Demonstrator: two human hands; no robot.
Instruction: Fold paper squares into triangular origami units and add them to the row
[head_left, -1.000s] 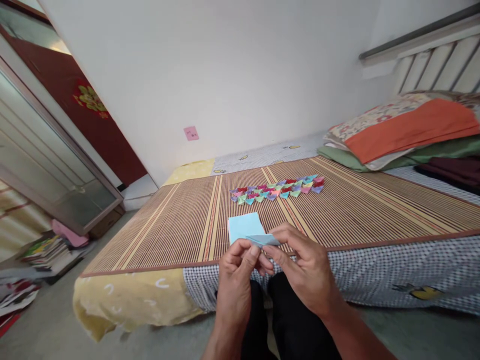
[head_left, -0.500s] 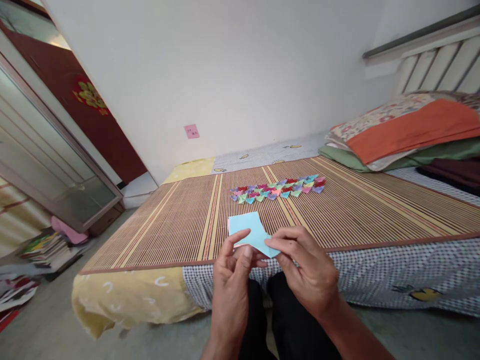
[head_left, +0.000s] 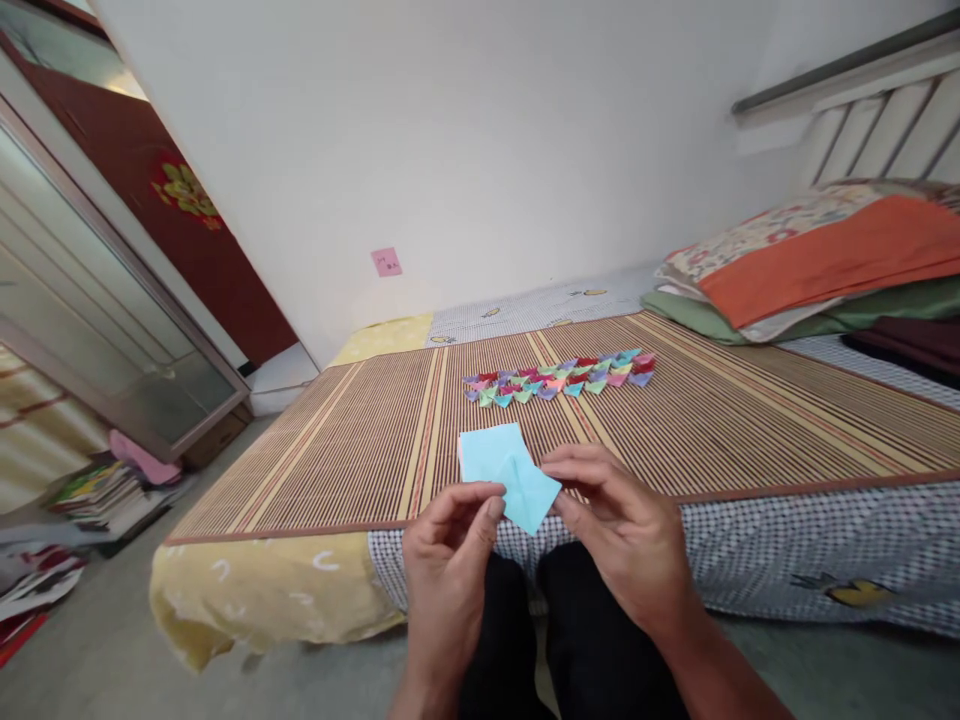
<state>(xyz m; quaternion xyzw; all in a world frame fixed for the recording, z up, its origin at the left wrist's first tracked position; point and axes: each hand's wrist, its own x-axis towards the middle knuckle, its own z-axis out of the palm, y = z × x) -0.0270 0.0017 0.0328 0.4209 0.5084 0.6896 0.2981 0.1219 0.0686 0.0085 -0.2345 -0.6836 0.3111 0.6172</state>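
A light blue piece of folded paper (head_left: pixel 531 497), kite-shaped with a crease down its middle, is held between both hands over the front edge of the bed. My left hand (head_left: pixel 450 550) pinches its left corner between thumb and index finger. At the right corner, my right hand (head_left: pixel 626 535) grips it, thumb near the lower side and fingers behind. Just beyond lies a small stack of square paper sheets (head_left: pixel 484 447) with a light blue one on top, partly covered by the folded piece. Farther back, several small folded paper pieces (head_left: pixel 559 380) in many colours sit in rows.
A striped bamboo mat (head_left: pixel 337 430) covers the bed, over yellow and checked bedding. Pillows (head_left: pixel 840 255) and folded dark cloth lie at the right. A pink note (head_left: pixel 386 262) is stuck on the wall. Magazines (head_left: pixel 105 505) are piled on the left near the glazed cabinet.
The folded blue paper has turned to show its creased, kite-shaped face. My left fingers, spread beneath it before, now pinch its left corner; my right hand has opened out slightly around the other corner.
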